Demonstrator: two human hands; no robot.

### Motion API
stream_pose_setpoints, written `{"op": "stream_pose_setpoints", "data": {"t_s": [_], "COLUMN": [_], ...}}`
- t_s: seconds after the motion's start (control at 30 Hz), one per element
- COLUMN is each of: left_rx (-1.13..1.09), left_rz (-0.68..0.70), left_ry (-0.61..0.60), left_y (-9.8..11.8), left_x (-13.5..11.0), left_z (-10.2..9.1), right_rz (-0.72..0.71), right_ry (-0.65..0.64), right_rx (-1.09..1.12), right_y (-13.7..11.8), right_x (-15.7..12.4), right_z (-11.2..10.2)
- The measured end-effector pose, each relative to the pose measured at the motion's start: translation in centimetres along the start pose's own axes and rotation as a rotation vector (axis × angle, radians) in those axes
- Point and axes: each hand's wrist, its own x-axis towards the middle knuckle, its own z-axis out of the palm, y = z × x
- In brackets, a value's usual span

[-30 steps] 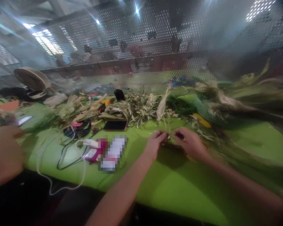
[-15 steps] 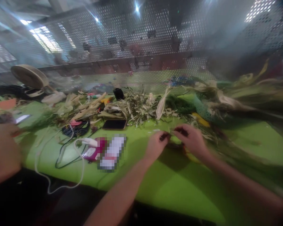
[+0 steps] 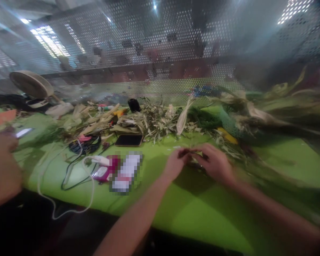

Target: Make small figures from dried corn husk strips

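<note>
My left hand (image 3: 176, 162) is closed in a pinch above the green table (image 3: 186, 217). Meeting it at the fingertips, my right hand (image 3: 214, 160) is also bent into a pinch. Something thin and pale seems to stick up between them, but it is too small and blurred to name. Just beyond my hands lies a heap of dried husk pieces (image 3: 160, 124), with one long pale corn husk (image 3: 181, 121) standing up from it. A yellow thing (image 3: 228, 136) lies behind my right hand.
Left of my hands are a blurred-out phone (image 3: 127, 172), a magenta device (image 3: 106, 170) with a white cable (image 3: 92, 195), and a dark phone (image 3: 128, 140). A green basket (image 3: 230, 122) holds husks. Another person's hand (image 3: 2, 167) is at far left; a fan (image 3: 30, 84) stands behind.
My right hand has moved slightly left and its fingers now meet those of my left hand. The other person's hand has shifted a little left.
</note>
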Motion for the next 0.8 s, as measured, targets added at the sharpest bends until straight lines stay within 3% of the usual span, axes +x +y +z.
{"op": "stream_pose_setpoints", "data": {"t_s": [0.1, 0.2, 0.33, 0.5, 0.67, 0.8], "left_rx": [-0.047, -0.039, -0.081, -0.26, -0.122, -0.003], "left_rz": [-0.042, -0.027, -0.021, 0.01, -0.022, -0.006], "left_ry": [0.011, 0.025, 0.059, 0.174, 0.075, 0.008], "left_y": [0.3, 0.4, 0.3, 0.4, 0.7, 0.1], "left_x": [0.2, 0.1, 0.0, 0.2, 0.0, 0.0], "left_z": [0.2, 0.3, 0.1, -0.7, -0.6, 0.1], "right_rz": [0.06, 0.119, 0.186, 0.15, 0.31, 0.453], "right_ry": [0.088, 0.096, 0.04, -0.093, 0.025, 0.019], "right_rx": [0.018, 0.03, 0.07, 0.046, 0.254, 0.442], "right_y": [0.3, 0.9, 1.2, 1.0, 1.3, 1.3], "right_x": [0.3, 0.5, 0.4, 0.4, 0.7, 1.1], "right_z": [-0.5, -0.4, 0.1, 0.3, 0.0, -0.3]}}
